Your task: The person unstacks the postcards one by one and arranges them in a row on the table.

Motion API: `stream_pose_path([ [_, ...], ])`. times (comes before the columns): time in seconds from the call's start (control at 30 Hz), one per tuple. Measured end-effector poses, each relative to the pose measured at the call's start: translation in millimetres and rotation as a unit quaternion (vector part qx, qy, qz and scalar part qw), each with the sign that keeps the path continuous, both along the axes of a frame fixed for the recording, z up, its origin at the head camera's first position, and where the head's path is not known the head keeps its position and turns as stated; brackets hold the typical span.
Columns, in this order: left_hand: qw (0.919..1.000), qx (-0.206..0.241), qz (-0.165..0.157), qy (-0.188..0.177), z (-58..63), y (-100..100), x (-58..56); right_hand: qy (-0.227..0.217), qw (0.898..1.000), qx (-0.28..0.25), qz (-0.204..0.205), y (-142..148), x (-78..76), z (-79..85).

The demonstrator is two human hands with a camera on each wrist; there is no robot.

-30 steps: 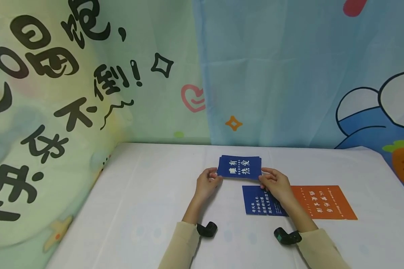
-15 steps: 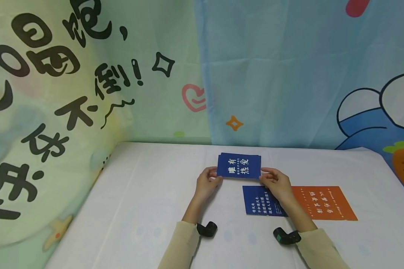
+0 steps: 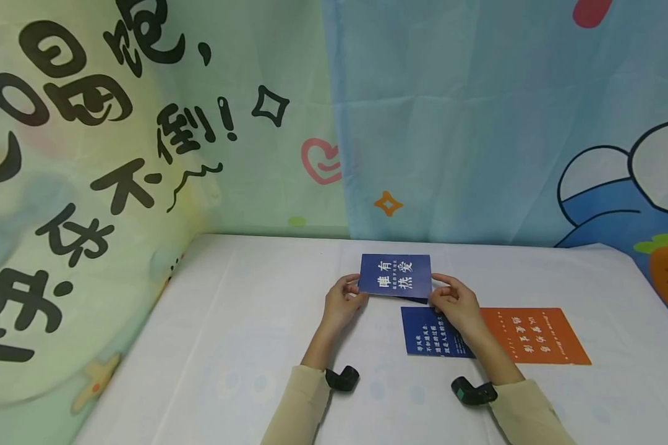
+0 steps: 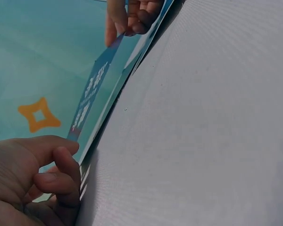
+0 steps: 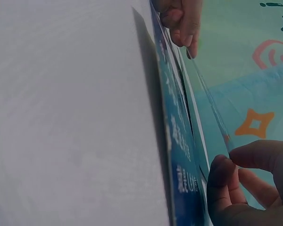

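A blue card [image 3: 372, 272] with white characters is held level between both hands, above the tabletop. At its left edge, my left hand [image 3: 342, 304] pinches it between thumb and fingers. My right hand [image 3: 458, 304] pinches the opposite edge in the same way. A dark edge of another card [image 3: 416, 300] peeks out below it. Seen side-on in the left wrist view, the held card [image 4: 91, 94] stretches from one hand to the other. In the right wrist view it shows as a thin line [image 5: 211, 104], with lower cards beneath it.
On the white-covered table [image 3: 245, 334], a blue card with lines of writing [image 3: 425, 337] lies partly under the right forearm. An orange card [image 3: 540, 337] lies right of it. A printed cloth backdrop [image 3: 451, 123] stands behind the table.
The blue cards first showed as an offset stack, held close together. Now the top card is raised apart from the one below, whose dark edge shows at lower right. Both hands stay nearly in place.
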State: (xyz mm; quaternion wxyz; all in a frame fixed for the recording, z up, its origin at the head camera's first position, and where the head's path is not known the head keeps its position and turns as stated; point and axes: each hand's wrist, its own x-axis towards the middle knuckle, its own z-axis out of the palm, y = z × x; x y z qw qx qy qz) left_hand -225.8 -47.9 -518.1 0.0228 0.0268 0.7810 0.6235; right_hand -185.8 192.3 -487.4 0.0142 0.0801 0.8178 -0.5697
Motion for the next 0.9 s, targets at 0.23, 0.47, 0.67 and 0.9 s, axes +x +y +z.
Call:
stream_pose_path([
  [0.23,0.9992,-0.031,-0.019,0.015,1.2,1,2.0,0.026,1.0,-0.002,0.002,2,3.3,-1.0],
  [0.47,0.9989,-0.042,-0.022,0.004,2.2,1,6.7,0.03,1.0,0.001,-0.001,2,5.6,-1.9],
  [0.67,0.9995,-0.021,-0.024,-0.007,4.7,0,9.3,0.042,0.999,-0.012,-0.017,3,7.9,-3.5],
  [0.9,0.999,-0.012,-0.042,0.006,7.0,0,15.3,0.056,0.998,-0.022,-0.034,6,13.0,-5.5],
])
